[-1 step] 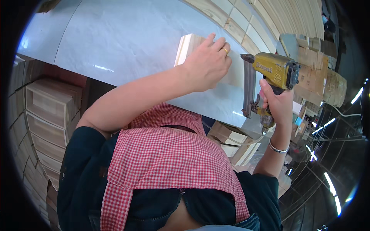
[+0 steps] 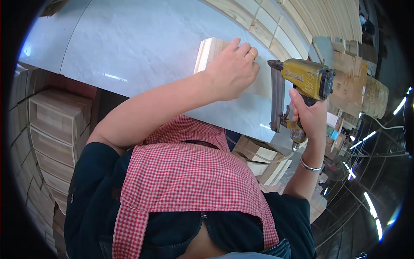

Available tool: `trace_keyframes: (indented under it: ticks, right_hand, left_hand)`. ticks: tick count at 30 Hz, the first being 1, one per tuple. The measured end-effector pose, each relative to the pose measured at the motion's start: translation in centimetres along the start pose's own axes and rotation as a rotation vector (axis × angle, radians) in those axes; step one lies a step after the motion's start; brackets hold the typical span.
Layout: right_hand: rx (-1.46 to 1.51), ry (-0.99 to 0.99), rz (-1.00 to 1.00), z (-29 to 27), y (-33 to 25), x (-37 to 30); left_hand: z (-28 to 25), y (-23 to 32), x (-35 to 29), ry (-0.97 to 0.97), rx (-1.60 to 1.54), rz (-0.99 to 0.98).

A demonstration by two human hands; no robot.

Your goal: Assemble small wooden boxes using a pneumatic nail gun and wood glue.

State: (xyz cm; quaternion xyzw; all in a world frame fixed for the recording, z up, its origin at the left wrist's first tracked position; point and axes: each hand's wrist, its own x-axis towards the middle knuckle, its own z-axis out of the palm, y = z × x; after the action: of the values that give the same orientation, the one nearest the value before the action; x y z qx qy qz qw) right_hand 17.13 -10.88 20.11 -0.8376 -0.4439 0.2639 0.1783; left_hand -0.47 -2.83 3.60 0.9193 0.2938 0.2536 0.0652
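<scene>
On the grey-white tabletop (image 2: 129, 47) lies a pale wooden piece (image 2: 208, 51), its near left end showing several light strips side by side. My left hand (image 2: 233, 71) wraps over this wooden piece from above, fingers curled around its far right side and hiding most of it. A ring sits on one finger. To the right, my right hand (image 2: 309, 113) grips the handle of a yellow and black pneumatic nail gun (image 2: 304, 80). Held upright, the gun has its long grey magazine (image 2: 277, 97) beside the table's right end, apart from the wooden piece.
Rows of wooden panels (image 2: 263, 30) line the table's far right side. Stacked wooden boxes (image 2: 54, 116) stand at the left, below table level. More wooden pieces (image 2: 258, 155) lie under the table's right end. An air hose (image 2: 276, 160) runs from the gun.
The nail gun and my right hand have shifted very slightly to the left. My left hand stays on the wooden piece.
</scene>
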Motion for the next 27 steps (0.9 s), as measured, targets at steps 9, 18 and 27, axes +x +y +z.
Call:
trace_keyframes:
  ticks: [9,18,27]
  right_hand:
    - [0.047,-0.076,-0.036,-0.2,1.2,0.6]
    - [0.026,-0.093,-0.045,-0.3,1.2,0.8]
    - [-0.180,-0.190,-0.027,-1.2,-0.5,2.3]
  left_hand:
    - [-0.2,0.1,0.7,-0.026,-0.109,0.001]
    - [-1.3,0.6,1.1,-0.159,-0.139,-0.030]
    - [-0.7,1.0,0.1,-0.204,-0.151,-0.058]
